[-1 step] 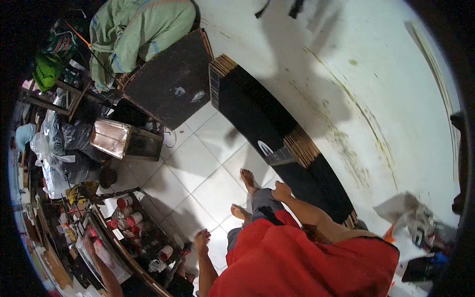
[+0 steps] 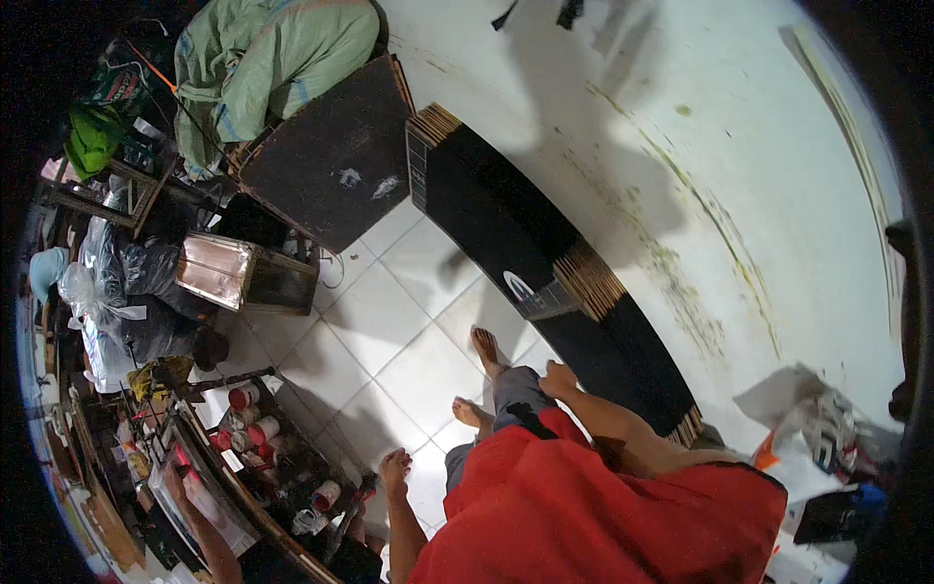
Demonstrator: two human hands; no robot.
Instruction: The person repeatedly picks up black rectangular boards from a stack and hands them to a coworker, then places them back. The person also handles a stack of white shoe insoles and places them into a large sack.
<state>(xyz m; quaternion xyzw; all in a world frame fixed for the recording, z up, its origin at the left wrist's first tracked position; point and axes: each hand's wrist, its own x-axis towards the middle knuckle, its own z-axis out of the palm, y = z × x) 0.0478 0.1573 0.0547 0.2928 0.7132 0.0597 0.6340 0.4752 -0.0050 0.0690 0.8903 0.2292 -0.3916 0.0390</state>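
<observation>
Long stacks of black panels [image 2: 477,214] with brown layered edges run diagonally along a white surface, right of my legs. My right hand [image 2: 558,378] is curled closed by the near edge of this stack; whether it holds anything is hidden. My left hand [image 2: 395,467] hangs beside my red shirt [image 2: 593,506], fingers loosely bent and apart, holding nothing visible. My bare feet [image 2: 484,346] stand on white floor tiles [image 2: 409,311].
A dark board [image 2: 321,156] and green sacks [image 2: 263,58] lie at the upper left. A metal box [image 2: 219,268], black bags [image 2: 151,273] and a cart [image 2: 302,462] with several cans stand left. Another person's arm [image 2: 204,530] reaches in at lower left. Plastic bags [image 2: 808,438] lie right.
The view has shifted very slightly, so the surroundings sit a little further up and left. My hands show no clear change in pose.
</observation>
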